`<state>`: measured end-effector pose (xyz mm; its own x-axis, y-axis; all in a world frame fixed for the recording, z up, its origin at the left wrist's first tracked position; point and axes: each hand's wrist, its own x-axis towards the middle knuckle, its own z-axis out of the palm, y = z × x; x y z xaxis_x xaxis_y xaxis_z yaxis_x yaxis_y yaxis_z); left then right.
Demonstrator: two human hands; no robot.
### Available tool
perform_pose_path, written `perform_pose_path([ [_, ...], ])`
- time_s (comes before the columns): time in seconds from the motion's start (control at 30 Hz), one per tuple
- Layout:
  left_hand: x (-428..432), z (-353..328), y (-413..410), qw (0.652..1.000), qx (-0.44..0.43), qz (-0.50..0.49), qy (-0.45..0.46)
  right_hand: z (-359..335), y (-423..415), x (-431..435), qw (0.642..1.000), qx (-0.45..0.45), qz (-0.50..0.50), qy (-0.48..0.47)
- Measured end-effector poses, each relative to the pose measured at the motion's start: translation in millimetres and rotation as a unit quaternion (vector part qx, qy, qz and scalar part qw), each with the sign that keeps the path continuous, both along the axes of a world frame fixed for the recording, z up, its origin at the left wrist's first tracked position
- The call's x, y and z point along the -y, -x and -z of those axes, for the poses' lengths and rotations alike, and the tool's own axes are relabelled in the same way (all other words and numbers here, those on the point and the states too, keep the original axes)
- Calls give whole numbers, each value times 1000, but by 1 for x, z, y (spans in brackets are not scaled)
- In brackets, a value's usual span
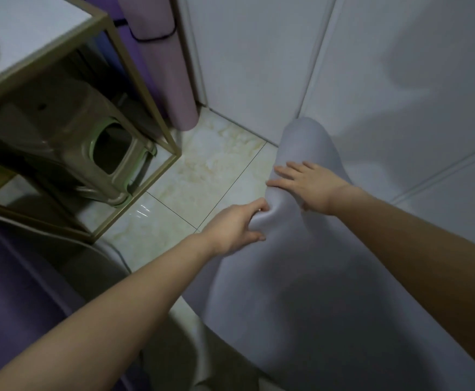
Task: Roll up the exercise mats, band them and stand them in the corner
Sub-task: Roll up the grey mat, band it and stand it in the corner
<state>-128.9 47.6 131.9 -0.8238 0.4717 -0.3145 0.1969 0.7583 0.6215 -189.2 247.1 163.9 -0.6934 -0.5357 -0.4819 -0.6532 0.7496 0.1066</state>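
Note:
A pale grey exercise mat (301,277) lies loosely unrolled on the tiled floor, its far end humped up against the white wall. My left hand (236,227) grips a fold at the mat's left edge, fingers curled into it. My right hand (306,182) lies on top of the hump with its fingers spread and fairly straight. A rolled pink-purple mat (165,66) with a black band (153,38) round it stands upright in the corner at the top. Another purple mat (13,277) lies at the lower left.
A gold-framed side table (129,66) with a white top stands at the left, and a green plastic stool (89,153) is tucked under it. White wall panels (400,66) close off the right and back. Marbled floor tiles (202,170) show between the table and the grey mat.

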Motion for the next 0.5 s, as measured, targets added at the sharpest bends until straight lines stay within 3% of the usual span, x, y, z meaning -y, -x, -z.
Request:
perform_pose_path([
  [0.2,-5,-66,-8,978,-136,150,45,-75,-7,-9,999,50,17,15],
  [0.3,-4,-93,-10,959,-194,194,70,-108,-11,-18,999,34,-8,-30],
  [0.37,-6,-112,-9,957,-203,194,77,-128,-13,-27,998,7,-18,-59],
  [0.5,-15,-151,10,971,-182,101,117,-163,-17,-52,997,-23,54,-40],
])
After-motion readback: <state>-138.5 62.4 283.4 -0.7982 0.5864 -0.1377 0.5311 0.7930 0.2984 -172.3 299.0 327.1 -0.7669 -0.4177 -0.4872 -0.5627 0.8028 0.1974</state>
